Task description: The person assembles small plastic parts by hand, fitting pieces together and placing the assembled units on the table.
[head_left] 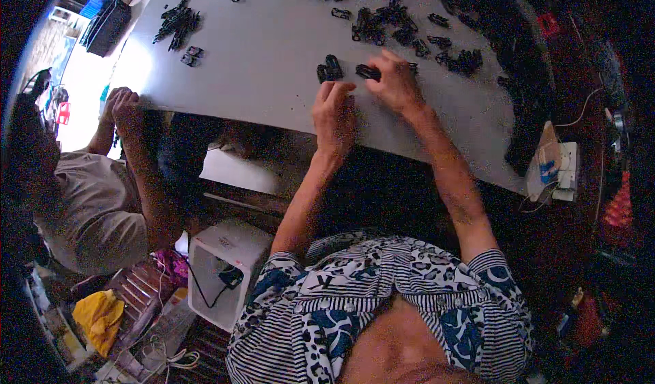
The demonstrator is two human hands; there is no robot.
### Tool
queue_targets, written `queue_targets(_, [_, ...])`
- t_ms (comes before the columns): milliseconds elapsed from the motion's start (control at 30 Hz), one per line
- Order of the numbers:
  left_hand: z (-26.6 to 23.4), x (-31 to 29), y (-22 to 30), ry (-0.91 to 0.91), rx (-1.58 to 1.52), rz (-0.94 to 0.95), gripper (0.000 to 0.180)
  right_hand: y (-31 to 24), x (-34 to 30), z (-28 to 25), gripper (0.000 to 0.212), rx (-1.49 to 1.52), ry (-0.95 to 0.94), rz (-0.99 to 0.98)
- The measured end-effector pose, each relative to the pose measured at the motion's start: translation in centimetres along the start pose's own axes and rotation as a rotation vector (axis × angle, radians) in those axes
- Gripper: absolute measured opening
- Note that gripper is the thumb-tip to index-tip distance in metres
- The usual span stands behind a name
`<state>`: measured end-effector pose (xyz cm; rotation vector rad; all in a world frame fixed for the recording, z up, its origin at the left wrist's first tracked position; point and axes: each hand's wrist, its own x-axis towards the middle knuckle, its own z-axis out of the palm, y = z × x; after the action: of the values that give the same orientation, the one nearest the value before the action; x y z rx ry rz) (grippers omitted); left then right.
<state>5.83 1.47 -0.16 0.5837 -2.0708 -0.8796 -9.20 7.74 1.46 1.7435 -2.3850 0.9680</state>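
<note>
On the grey-white table, my left hand (334,116) has its fingers stretched forward and its thumb apart. Its fingertips reach the near edge of a small group of black oblong plastic parts (330,68), which lie side by side. To the right, my right hand (397,83) is closed around a small black oblong part (368,72), pinched at the thumb and fingers. This hand is slightly blurred, and its palm hides part of what lies beneath. Beyond it is a loose heap of similar black open-framed parts (382,23).
A long black bundle (179,22) and a few parts (192,56) lie at the table's left. Another person's hands (121,104) rest at the left edge. A white box-shaped container (228,244) stands below. A white socket box with a cord (566,172) sits right.
</note>
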Motion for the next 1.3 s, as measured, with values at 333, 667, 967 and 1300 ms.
queue_targets(333, [1.8,1.8,1.8,-0.115,-0.856,-0.524,0.015,-2.1,-2.9,-2.4,0.03,0.03,0.187,-0.101])
queue_targets(667, [1.8,1.2,2.1,-0.237,-0.967,-0.489,0.015,-1.9,-4.1,-4.1,0.023,0.547,0.038,0.177])
queue_targets(967, [1.5,0.4,2.9,-0.269,-0.847,-0.369,0.016,-1.1,-5.2,-5.0,0.015,0.602,-0.065,0.286])
queue_targets(1300, [2.3,1.5,1.3,-0.165,-0.83,-0.404,0.016,-2.5,-4.5,-2.1,0.036,0.063,0.155,0.02])
